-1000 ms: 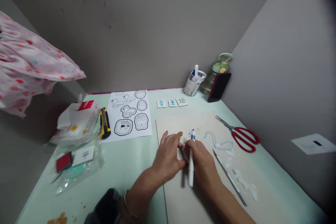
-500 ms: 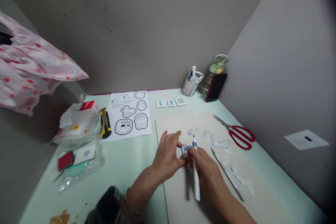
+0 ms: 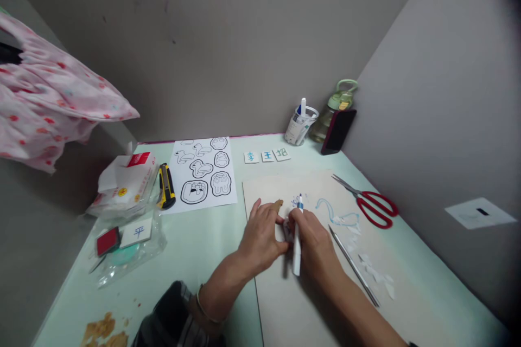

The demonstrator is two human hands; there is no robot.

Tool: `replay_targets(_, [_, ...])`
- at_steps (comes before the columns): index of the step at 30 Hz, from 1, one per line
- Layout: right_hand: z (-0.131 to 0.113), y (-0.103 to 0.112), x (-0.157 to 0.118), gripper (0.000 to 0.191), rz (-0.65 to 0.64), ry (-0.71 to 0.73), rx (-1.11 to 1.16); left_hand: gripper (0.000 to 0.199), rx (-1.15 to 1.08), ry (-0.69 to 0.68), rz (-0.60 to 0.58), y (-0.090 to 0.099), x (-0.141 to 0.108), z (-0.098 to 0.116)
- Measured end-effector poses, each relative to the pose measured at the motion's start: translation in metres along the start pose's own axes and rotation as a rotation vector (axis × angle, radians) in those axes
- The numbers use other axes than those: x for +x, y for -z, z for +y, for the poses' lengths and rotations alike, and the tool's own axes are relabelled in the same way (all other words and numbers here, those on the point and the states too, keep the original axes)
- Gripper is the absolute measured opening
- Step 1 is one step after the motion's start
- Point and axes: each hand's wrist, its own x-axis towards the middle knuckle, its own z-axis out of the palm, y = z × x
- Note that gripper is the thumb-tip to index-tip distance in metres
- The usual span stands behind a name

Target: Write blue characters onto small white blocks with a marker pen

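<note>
My right hand point(image 3: 315, 241) grips a white marker point(image 3: 297, 255) with a blue band, its dark tip pointing away from me. Thumb and index finger of my left hand point(image 3: 260, 236) close on a small pale block point(image 3: 287, 229) with purple marks. The fingers of my right hand also touch this block and cover part of it. A small brown piece point(image 3: 278, 205) shows by my left fingertips; how it is held is unclear. Under both hands lies a beige board point(image 3: 277, 303), with purple scribbles point(image 3: 299, 200) and a blue swan-like drawing point(image 3: 342, 221).
Right of my hands lie a metal craft knife point(image 3: 354, 265), white shavings point(image 3: 376, 271) and red-handled scissors point(image 3: 376, 209). Lettered tiles point(image 3: 267, 156), a pen cup point(image 3: 300, 127), a bottle point(image 3: 325, 119) and a phone point(image 3: 338, 131) stand behind. Leftward: a printed sheet point(image 3: 187, 176), yellow cutter point(image 3: 166, 187), ink pad point(image 3: 108, 241).
The marker has swung more upright over the block, and my right fingers now cover more of the block's purple marks. The whole view has shifted slightly.
</note>
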Motion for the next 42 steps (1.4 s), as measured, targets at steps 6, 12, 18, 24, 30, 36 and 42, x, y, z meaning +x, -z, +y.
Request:
replay_targets(6, [0.005, 0.002, -0.009, 0.02, -0.01, 0.001, 0.021, 0.085, 0.003, -0.005, 0.01, -0.003, 0.0, -0.002])
replay_targets(12, [0.009, 0.001, -0.005, 0.017, 0.016, -0.029, 0.005, 0.087, 0.005, -0.001, 0.022, -0.003, 0.0, -0.002])
replay_targets(18, [0.013, 0.0, -0.006, 0.019, 0.016, -0.051, -0.001, 0.092, 0.009, -0.01, 0.012, -0.004, 0.0, -0.002])
replay_targets(24, [0.012, 0.002, -0.01, 0.014, 0.014, -0.049, 0.006, 0.091, 0.011, 0.001, 0.021, -0.004, 0.0, -0.002])
replay_targets(30, [0.014, 0.002, -0.004, 0.016, 0.044, -0.09, -0.007, 0.093, 0.013, 0.001, 0.011, -0.003, 0.001, 0.0])
replay_targets(36, [0.014, 0.003, -0.014, 0.011, 0.025, -0.053, 0.04, 0.09, 0.01, 0.002, 0.0, -0.001, 0.002, 0.002])
replay_targets(42, [0.015, 0.0, -0.006, 0.013, 0.051, -0.08, 0.075, 0.086, 0.013, 0.008, 0.014, -0.002, 0.001, 0.002])
